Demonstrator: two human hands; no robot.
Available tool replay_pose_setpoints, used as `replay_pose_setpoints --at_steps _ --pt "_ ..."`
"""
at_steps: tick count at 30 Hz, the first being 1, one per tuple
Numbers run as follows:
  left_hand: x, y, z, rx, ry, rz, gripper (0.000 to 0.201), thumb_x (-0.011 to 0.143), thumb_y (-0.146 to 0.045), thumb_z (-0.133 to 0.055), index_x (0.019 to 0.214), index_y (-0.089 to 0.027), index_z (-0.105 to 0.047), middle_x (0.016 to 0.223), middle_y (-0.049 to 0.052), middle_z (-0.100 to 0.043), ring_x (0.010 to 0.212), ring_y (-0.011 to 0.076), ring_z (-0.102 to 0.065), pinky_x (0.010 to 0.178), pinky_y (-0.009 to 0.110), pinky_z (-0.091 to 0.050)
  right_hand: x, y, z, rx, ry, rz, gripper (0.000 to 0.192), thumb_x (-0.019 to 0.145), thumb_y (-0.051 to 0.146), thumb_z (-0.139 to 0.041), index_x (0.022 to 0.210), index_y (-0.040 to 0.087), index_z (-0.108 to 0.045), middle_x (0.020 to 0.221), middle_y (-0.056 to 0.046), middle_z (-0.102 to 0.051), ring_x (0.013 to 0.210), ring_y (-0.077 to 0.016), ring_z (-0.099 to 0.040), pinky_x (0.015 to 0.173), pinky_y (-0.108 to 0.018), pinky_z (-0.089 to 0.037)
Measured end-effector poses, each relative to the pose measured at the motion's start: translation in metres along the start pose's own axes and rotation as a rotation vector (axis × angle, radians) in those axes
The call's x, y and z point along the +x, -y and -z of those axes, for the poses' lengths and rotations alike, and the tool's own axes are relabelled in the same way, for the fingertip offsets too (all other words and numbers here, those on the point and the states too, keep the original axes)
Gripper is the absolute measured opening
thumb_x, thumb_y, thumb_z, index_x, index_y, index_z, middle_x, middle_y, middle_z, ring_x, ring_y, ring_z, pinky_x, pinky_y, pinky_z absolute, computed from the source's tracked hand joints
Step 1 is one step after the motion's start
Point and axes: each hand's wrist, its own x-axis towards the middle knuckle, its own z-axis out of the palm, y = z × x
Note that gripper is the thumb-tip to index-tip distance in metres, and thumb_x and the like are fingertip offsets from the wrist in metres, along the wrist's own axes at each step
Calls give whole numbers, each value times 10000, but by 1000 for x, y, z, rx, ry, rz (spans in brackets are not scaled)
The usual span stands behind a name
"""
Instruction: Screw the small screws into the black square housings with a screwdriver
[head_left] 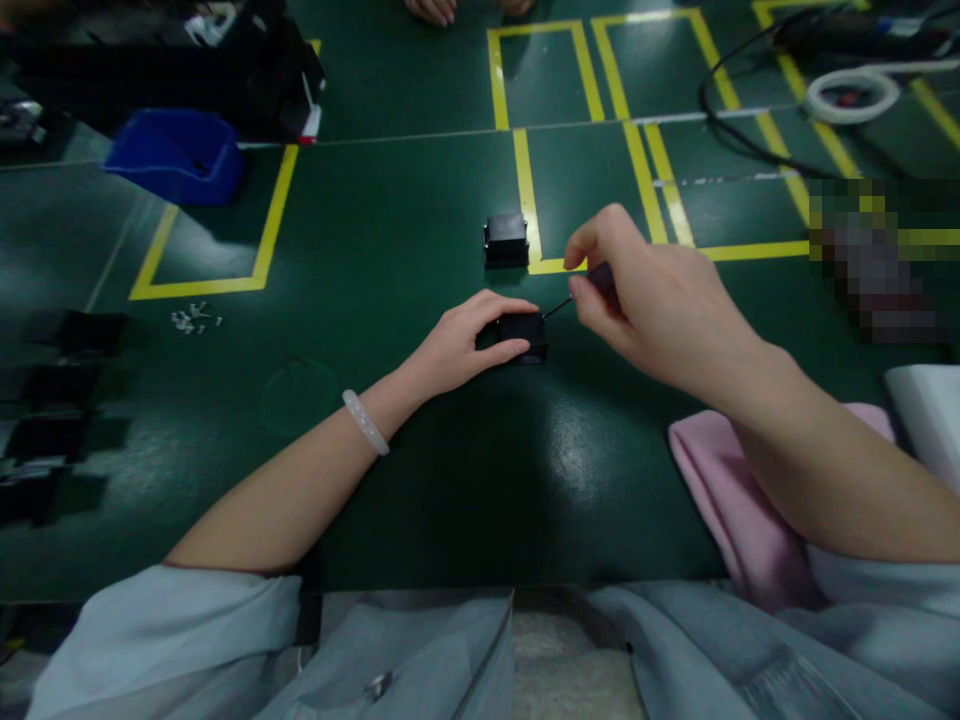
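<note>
On the green tabletop, my left hand [480,340] grips a small black box-shaped part [529,335] between thumb and fingers. My right hand [637,290] is closed around the dark handle of a screwdriver [556,308]. Its thin shaft slants down to the left, and the tip meets the upper right corner of the part; the exact contact is too small to make out. Just beyond sits a similar black box-shaped part [505,240], standing apart from both hands. A loose cluster of small screws [196,319] lies to the left.
Several black parts [49,435] line the left side. A blue bin [176,155] stands behind them, near a large black case [157,70]. Pink cloth [709,450] lies under my right forearm. Black cable [709,100] loops at the back right. Another person's hand [433,10] shows at the far edge.
</note>
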Motion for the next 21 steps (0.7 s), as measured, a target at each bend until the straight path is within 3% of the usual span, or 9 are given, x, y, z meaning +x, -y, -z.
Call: replay_pose_setpoints --at_steps 7,13,18,21 --pt "0 -1 0 15 10 14 395 927 -410 -542 1256 -192 -565 1181 71 -605 1086 197 -560 949 310 -440 1 0 1 -19 29 -1 344 952 402 -309 1059 179 -548 739 -42 -635 600 -179 -575 518 -284 -300" --pt "-1 -1 0 6 -3 7 393 923 -403 -551 1253 -190 -569 1179 70 -600 1086 191 -559 944 303 -438 2 -1 1 71 30 -34 303 914 313 -371 1162 177 -479 948 -89 -678 748 -217 -636 595 -310 -385" --pt "-1 0 -1 11 -1 10 394 921 -396 -557 1256 -190 -566 1173 69 -602 1072 190 -564 939 304 -439 1 -1 0 5 42 -16 346 946 412 -320 1050 172 -545 772 -59 -644 629 -199 -593 545 -301 -328" --pt "-1 0 -1 6 -1 6 393 923 -397 -554 1257 -190 -567 1180 70 -600 1083 192 -561 939 305 -438 1 -1 0 34 23 -10 308 937 347 -334 1097 160 -519 810 -60 -653 664 -204 -608 558 -301 -352"
